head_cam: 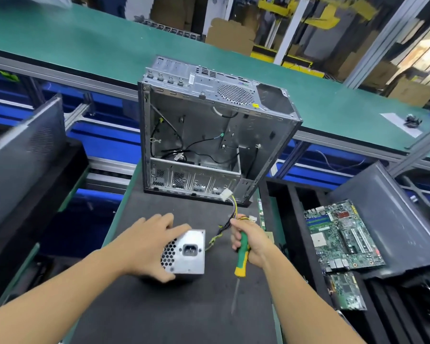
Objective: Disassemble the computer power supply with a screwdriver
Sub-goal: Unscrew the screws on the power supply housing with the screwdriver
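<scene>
the silver metal box-shaped power supply (184,252) sits at lower centre of the frame on the dark grey work mat (171,314), already out of the emptied grey steel computer case (209,135) standing above it at centre. the left hand (150,244) is clamped over the unit's top and left side, steadying it. the right hand (250,240) is clenched around the green-and-yellow-handled screwdriver (241,259), blade pointing down toward the frame's bottom, clear of the unit. its bundle of coloured wires (230,214) trails to the upper right. the housing looks closed, so opening it appears to remain. green circuit boards (343,234) lie at right.
</scene>
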A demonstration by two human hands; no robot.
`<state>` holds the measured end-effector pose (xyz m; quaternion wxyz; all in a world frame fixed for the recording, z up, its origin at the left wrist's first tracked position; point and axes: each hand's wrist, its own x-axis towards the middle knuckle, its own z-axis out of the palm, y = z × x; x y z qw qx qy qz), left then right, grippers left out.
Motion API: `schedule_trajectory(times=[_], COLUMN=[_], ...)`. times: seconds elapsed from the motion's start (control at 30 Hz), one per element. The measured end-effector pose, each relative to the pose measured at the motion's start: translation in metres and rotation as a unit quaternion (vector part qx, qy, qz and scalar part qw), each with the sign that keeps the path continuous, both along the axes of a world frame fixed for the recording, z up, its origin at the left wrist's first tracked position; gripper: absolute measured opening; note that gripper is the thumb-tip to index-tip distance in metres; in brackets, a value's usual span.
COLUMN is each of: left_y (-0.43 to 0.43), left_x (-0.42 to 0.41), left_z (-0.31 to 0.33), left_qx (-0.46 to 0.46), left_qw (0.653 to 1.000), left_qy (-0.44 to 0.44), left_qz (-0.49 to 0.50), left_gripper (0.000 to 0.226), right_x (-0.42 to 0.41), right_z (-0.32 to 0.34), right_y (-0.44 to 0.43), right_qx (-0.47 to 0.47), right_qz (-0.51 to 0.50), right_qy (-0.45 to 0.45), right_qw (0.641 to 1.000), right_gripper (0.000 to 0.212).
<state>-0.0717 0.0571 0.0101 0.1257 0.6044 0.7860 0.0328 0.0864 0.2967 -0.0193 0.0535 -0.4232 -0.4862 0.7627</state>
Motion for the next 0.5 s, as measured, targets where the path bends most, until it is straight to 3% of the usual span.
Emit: schedule_trajectory(times=[0.1, 0.17, 0.33, 0.5], left_y=[0.019, 0.024, 0.022, 0.026], left_x=[0.0, -0.006, -0.013, -0.018], left_z=[-0.008, -0.012, -0.021, -0.025], left_qx=[0.005, 0.013, 0.044, 0.066], left_qw=[1.0, 1.0, 0.999, 0.997], left_qy=[0.025, 0.008, -0.011, -0.031], left_qz=[0.006, 0.002, 0.008, 0.036], left_gripper=[0.102, 0.104, 0.103, 0.1], right_x=[0.002, 0.0, -0.022, -0.049], right_z=[0.002, 0.003, 0.032, 0.097], right_y=[0.006, 0.006, 0.005, -0.001], right_qx=[0.047, 0.075, 0.139, 0.305], right_qz=[-0.007, -0.018, -0.052, -0.091], right_qy=[-0.137, -0.17, -0.058, 0.091], right_qw=[0.989, 0.982, 0.987, 0.944], right_gripper=[0.022, 0.02, 0.012, 0.027])
